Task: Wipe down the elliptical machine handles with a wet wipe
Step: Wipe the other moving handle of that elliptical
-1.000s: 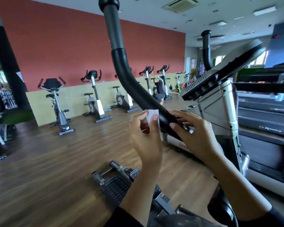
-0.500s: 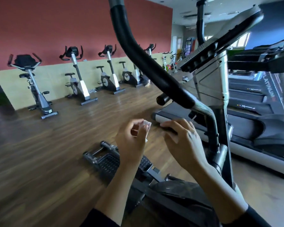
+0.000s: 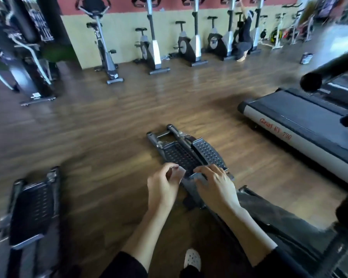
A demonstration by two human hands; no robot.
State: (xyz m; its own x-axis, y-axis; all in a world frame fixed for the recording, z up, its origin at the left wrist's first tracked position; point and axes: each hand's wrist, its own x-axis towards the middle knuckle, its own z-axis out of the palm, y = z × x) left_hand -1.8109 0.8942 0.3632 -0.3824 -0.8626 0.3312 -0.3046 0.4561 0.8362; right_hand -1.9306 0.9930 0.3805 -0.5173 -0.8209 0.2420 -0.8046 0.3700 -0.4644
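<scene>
I am looking down at the floor. My left hand (image 3: pixel 162 187) pinches a small pale wet wipe (image 3: pixel 180 170) between thumb and fingertips. My right hand (image 3: pixel 216 186) is close beside it with bent fingers on the wipe's other edge, though this is blurred. Both hands hover above the elliptical's dark perforated pedal (image 3: pixel 191 155). The round end of a black elliptical handle (image 3: pixel 312 82) shows at the upper right, well away from both hands. The long handle is out of view.
A second pedal (image 3: pixel 32 209) lies at the lower left. A treadmill deck (image 3: pixel 289 125) runs along the right. Exercise bikes (image 3: pixel 151 43) line the far wall, with a person (image 3: pixel 245 35) among them. My white shoe (image 3: pixel 192 257) stands on the wooden floor.
The view has tipped down from the handle to the floor and pedals. Both hands came off the black handle and lowered together, the left still holding the wipe.
</scene>
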